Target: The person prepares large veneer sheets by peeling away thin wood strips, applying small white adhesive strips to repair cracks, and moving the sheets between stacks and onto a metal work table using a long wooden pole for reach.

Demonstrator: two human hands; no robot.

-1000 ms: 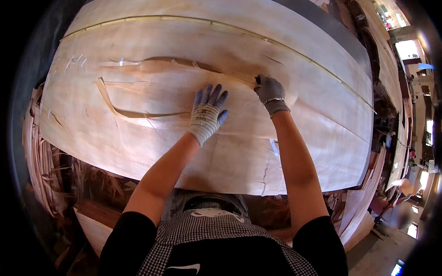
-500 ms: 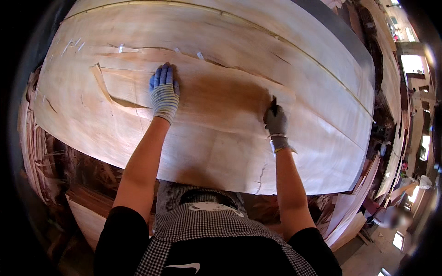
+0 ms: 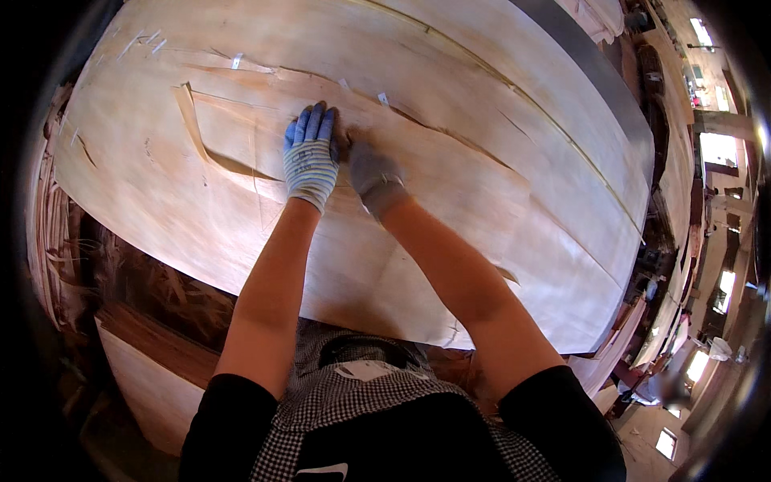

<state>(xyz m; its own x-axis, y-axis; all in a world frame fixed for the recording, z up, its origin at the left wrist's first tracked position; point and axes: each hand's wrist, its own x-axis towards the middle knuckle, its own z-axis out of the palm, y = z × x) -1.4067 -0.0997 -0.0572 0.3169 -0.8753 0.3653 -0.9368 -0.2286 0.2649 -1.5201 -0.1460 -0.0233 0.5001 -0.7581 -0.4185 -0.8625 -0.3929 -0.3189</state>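
A large sheet of pale wood veneer (image 3: pixel 450 249) lies in front of me. My left hand (image 3: pixel 312 159), in a striped glove with blue fingers, rests flat on it with fingers stretched out. Close to its right side is my right hand (image 3: pixel 374 172), in a grey glove and smeared by motion. Its fingers look closed around a small dark tool, whose kind is too blurred to tell. Left of my left hand a narrow veneer strip (image 3: pixel 189 120) curls up beside a slit. Beyond both hands runs a long crack (image 3: pixel 458 138) with small white tape pieces (image 3: pixel 383 99) along it.
A thin yellowish strip (image 3: pixel 514 87) crosses the far part of the sheet. Rough veneer edges (image 3: pixel 50 233) are piled at the left, and a stack of boards (image 3: pixel 152 377) stands below the near left edge. More veneer stacks (image 3: pixel 679 185) stand at the right.
My right hand has swept left across the sheet, from the right side to beside my left hand. The view has shifted a little, and my left hand still lies flat near the slit.
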